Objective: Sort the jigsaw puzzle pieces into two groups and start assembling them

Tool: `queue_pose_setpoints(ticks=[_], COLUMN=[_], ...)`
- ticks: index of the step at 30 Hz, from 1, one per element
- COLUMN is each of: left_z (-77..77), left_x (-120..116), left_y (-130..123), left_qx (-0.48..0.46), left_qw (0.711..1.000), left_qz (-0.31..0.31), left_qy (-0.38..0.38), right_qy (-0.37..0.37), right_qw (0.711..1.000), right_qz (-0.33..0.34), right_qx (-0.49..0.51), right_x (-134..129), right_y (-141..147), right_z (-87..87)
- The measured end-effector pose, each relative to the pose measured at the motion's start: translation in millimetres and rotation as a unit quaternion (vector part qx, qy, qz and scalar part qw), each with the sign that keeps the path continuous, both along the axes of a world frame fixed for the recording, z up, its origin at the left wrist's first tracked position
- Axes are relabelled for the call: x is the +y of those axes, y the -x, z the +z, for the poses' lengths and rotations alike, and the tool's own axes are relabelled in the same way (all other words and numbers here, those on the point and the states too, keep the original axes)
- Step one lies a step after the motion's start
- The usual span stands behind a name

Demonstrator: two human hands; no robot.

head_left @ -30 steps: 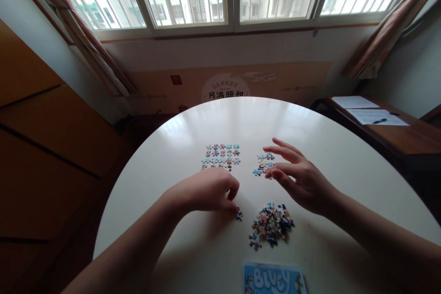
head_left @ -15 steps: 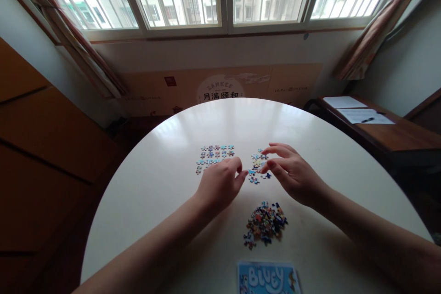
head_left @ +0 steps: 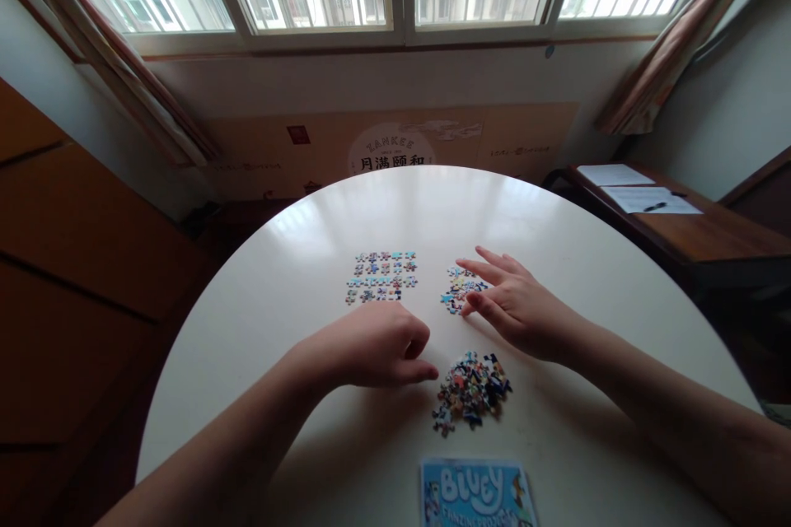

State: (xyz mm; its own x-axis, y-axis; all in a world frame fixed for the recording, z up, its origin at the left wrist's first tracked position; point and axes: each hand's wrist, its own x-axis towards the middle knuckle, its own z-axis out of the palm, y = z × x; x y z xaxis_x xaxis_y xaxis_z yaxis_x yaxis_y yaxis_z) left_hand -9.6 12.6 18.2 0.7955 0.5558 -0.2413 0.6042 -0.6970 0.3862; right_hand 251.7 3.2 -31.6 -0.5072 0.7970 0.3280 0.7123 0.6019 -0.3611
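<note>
My left hand (head_left: pixel 386 343) is over the table, left of a heaped pile of jigsaw pieces (head_left: pixel 473 391). Its fingers are curled in, the thumb sticks out toward the pile, and no piece shows in it. Fingers spread, my right hand (head_left: pixel 516 300) hovers at a smaller cluster of puzzle pieces (head_left: pixel 457 290). Its fingertips reach over the right side of that cluster and hide part of it; whether they touch cannot be told. Beyond my left hand lie rows of separate puzzle pieces (head_left: pixel 380 269).
A blue "Bluey" box or booklet (head_left: pixel 475 490) lies at the near edge of view on the round white table (head_left: pixel 247 329). A wooden side table (head_left: pixel 729 235) with papers (head_left: pixel 648 200) and a pen stands at the right. Windows and a cardboard panel (head_left: pixel 247 140) are behind.
My left hand has moved from beside the small cluster back toward me, near the heap. My right hand stays by the cluster, its fingers more spread. The view has shifted slightly.
</note>
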Motion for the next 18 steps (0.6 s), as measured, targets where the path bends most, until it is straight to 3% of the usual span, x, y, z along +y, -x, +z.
queue_pose_setpoints(ticks=[7,18], left_z=[8.2,9.9], left_x=[-7.9,-19.7], left_y=[-1.4,-6.0], left_qx=[0.036,0.069], left_qw=[0.999,0.997], left_qz=[-0.002,-0.007], left_qy=[0.011,-0.015], right_qy=[-0.020,-0.026], right_qw=[0.997,0.993], right_qz=[0.062,0.100], right_qx=[0.037,0.060], right_x=[-9.8,-8.0], right_y=[3.9,3.3], right_z=[15.1,14.8])
